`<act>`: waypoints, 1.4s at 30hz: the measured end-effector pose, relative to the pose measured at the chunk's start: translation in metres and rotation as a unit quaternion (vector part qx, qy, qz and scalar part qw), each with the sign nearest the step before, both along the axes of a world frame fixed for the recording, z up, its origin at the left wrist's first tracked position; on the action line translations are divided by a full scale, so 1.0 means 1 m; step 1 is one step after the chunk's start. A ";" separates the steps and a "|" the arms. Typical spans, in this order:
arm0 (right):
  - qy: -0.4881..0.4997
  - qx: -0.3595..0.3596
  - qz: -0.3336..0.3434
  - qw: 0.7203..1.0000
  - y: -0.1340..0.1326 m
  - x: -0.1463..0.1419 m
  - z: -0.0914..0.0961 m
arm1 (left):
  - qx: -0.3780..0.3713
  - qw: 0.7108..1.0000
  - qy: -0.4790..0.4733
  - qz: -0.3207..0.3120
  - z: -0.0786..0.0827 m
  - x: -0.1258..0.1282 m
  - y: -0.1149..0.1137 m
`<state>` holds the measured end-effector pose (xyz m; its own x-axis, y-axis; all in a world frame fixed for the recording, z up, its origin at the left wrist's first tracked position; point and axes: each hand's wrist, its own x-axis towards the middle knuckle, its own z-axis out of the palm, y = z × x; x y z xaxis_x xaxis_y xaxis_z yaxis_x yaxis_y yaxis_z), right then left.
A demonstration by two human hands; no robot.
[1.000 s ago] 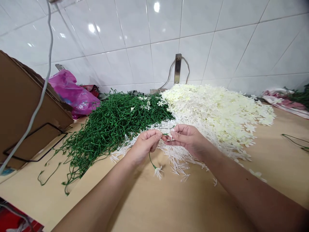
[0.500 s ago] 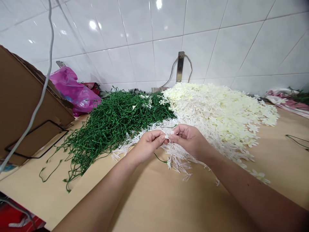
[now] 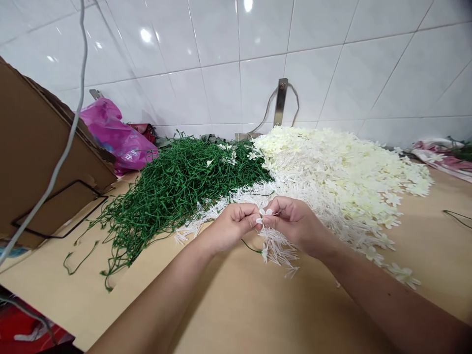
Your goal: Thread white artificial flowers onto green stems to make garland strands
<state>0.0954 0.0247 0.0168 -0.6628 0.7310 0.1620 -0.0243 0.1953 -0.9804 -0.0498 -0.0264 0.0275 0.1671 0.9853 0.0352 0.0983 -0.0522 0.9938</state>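
Observation:
My left hand and my right hand meet fingertip to fingertip above the wooden table. Both are closed in a pinch on a small white plastic flower piece. A thin green stem hangs down from my left hand's pinch and ends in a white flower. Just behind my hands lies a heap of white spiky flower centres. A pile of green stems is at the left, and a pile of cream petals is at the right.
A brown cardboard box stands at the left with a grey cable hanging in front of it. A pink plastic bag lies against the tiled wall. Pink cloth lies at the far right, near a loose stem.
My hands have stayed together in the pinch while the hanging stem swung to the right and shortened. The view shifted slightly downward.

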 end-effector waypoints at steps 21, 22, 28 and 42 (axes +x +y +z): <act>0.106 -0.209 0.063 0.970 0.007 0.000 -0.001 | 0.039 0.995 0.081 0.039 0.010 -0.002 -0.003; 0.107 -0.212 0.067 0.969 0.007 0.000 -0.001 | 0.043 0.995 0.089 0.035 0.009 -0.002 -0.003; 0.128 -0.216 0.075 0.965 0.008 -0.001 -0.004 | 0.047 0.994 0.098 0.024 0.004 0.000 -0.003; 0.086 -0.149 0.047 0.984 0.006 -0.002 0.000 | 0.028 0.996 0.058 0.064 0.001 0.003 0.000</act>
